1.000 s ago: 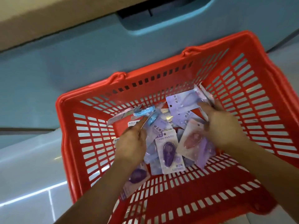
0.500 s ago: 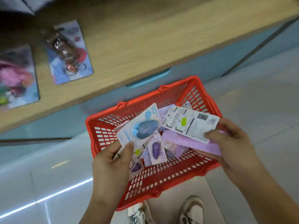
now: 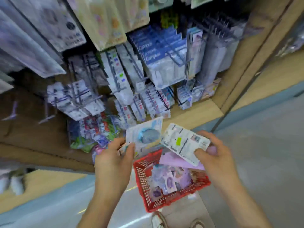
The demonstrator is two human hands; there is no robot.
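Observation:
My left hand (image 3: 113, 159) pinches a small stack of carded packets; the top one (image 3: 145, 134) shows a blue oval correction tape. My right hand (image 3: 213, 155) grips more packets, the front one (image 3: 182, 142) turned back side up with print and a green sticker, with a lilac packet (image 3: 174, 159) under it. Both hands are raised in front of the shelf, above a red plastic basket (image 3: 144, 183) on the floor. Several purple packets (image 3: 169, 180) lie in the basket.
A shelf wall with metal hooks (image 3: 162, 102) carries hanging stationery packs, among them blue Campus packs (image 3: 154, 51). Colourful packets (image 3: 93, 134) lie on the wooden shelf board (image 3: 194, 116). My shoes (image 3: 161, 219) show at the bottom edge beside the basket. Grey floor lies at the right.
Both hands lifted packets out of the basket and rose toward the shelf. The view tilted up from the basket to the hanging display.

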